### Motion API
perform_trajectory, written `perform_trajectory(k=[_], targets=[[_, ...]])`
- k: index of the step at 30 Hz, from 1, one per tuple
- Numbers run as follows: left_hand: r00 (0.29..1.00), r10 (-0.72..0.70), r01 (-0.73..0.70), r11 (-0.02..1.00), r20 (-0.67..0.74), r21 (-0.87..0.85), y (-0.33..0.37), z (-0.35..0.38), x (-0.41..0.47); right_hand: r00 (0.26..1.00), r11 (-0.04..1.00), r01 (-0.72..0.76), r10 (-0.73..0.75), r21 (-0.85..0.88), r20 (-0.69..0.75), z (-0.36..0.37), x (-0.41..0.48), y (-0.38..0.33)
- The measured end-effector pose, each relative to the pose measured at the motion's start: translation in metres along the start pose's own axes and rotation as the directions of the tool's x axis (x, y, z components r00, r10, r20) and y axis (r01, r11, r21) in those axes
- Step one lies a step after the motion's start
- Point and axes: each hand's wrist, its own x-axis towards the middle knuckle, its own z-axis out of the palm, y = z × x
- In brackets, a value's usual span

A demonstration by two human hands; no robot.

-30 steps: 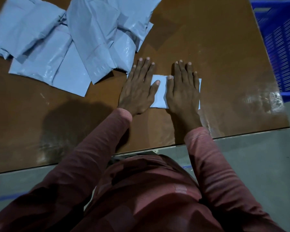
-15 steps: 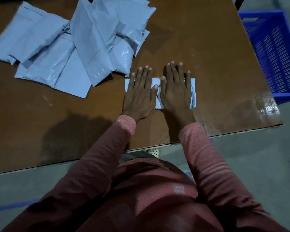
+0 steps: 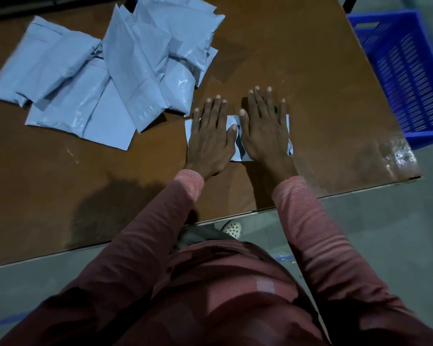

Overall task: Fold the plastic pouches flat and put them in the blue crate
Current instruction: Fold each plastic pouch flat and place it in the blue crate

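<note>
Closer together now, left hand (image 3: pixel 210 138) and right hand (image 3: pixel 264 132) press flat (fingers spread) atop the folded pouch (image 3: pixel 232 119).

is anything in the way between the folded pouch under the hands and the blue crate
Nothing visible does. The folded pouch lies flat under the left hand and right hand. Only bare table shows between it and the blue crate off the right edge. The loose pouches lie to the left, off that path.
</note>
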Motion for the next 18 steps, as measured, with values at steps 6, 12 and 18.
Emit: perform_trajectory(k=[6,12,18], targets=[[1.000,-0.009,0.009,0.999,-0.004,-0.044,0.016,0.006,0.017,0.991,0.989,0.108,-0.115,0.104,0.066,-0.003,0.010,0.032],[1.000,-0.015,0.015,1.000,-0.007,0.014,0.013,0.012,0.016,0.996,0.996,0.073,-0.075,0.041,0.048,0.007,0.011,0.030],[1.000,-0.020,0.020,1.000,0.001,0.018,0.006,0.007,0.015,0.998,0.998,0.054,-0.055,0.031,0.027,0.008,0.010,0.027]])
